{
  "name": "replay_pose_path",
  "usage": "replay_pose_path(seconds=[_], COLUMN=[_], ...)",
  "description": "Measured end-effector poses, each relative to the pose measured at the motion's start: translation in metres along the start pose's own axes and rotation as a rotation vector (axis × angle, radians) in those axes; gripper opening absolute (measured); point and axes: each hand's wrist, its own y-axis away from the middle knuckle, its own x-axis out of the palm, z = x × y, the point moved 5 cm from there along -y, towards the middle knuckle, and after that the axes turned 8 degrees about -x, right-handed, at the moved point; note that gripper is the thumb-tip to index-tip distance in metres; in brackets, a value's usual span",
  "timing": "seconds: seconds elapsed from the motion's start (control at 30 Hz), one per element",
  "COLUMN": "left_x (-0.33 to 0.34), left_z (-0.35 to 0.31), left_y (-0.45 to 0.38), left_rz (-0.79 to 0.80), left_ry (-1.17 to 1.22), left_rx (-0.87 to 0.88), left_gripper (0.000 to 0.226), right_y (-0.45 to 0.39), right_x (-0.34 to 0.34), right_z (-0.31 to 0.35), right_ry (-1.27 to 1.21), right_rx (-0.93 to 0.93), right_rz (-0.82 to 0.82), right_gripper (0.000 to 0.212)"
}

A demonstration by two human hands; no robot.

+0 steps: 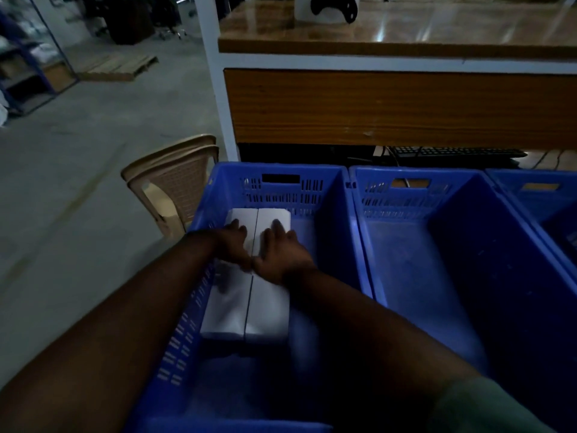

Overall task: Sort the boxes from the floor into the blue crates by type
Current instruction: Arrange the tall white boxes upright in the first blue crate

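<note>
Two hands of mine are down inside the left blue crate (349,220), laid flat on white boxes. My left hand (234,242) rests on the far left box (239,214), fingers fairly straight and spread over its top. My right hand (281,251) lies on the far right box (274,215), fingers extended and pressing on the surface; neither hand curls around anything. Those two boxes sit side by side against the crate's far wall, touching along a dark seam. Nearer to me lies a second pair, the near left box (223,310) and the near right box (268,310), also side by side, along the crate's left half. The crate's right part shows bare blue floor. Just beside it on the right stands the middle blue crate (406,251), and a third blue crate (537,195) shows at the right edge. Stacked beige plastic chairs (175,182) stand left of the crates on the grey floor (78,182), and a wooden counter (399,107) rises beyond them.
</note>
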Motion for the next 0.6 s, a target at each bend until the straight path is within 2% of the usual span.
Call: replay_pose_path(seconds=[0.07,0.13,0.23,0.3,0.33,0.4,0.47,0.53,0.6], left_x=[0.001,0.006,0.012,0.011,0.012,0.013,0.015,0.019,0.016], left_z=[0.002,0.001,-0.001,-0.002,-0.003,-0.006,-0.008,-0.010,-0.012], left_y=[-0.003,-0.009,-0.016,-0.018,-0.020,-0.021,-0.025,-0.033,-0.035], left_rz=[0.045,-0.024,-0.193,-0.242,-0.233,-0.231,-0.299,-0.357,-0.369], left_ry=[-0.047,-0.013,0.013,0.074,0.101,0.133,0.102,0.089,0.167], left_rx=[-0.011,0.006,0.067,0.091,0.091,0.076,0.077,0.103,0.117], left_gripper=[0.143,0.138,0.107,0.093,0.091,0.090,0.085,0.070,0.057], right_y=[-0.005,-0.006,-0.013,-0.019,-0.022,-0.022,-0.020,-0.019,-0.017], right_x=[0.004,0.000,-0.011,-0.013,-0.015,-0.017,-0.013,-0.008,-0.004], right_z=[-0.005,-0.013,-0.023,-0.021,-0.021,-0.019,-0.020,-0.020,-0.020], right_ry=[0.150,0.232,0.172,0.094,0.078,0.162,0.141,0.151,0.158], right_rx=[-0.035,-0.085,-0.069,-0.075,-0.091,-0.132,-0.152,-0.129,-0.092], right_rz=[0.232,0.298,0.232,0.189,0.114,-0.008,-0.055,-0.019,0.018], right_gripper=[0.103,0.102,0.094,0.072,0.057,0.037,0.047,0.063,0.069])
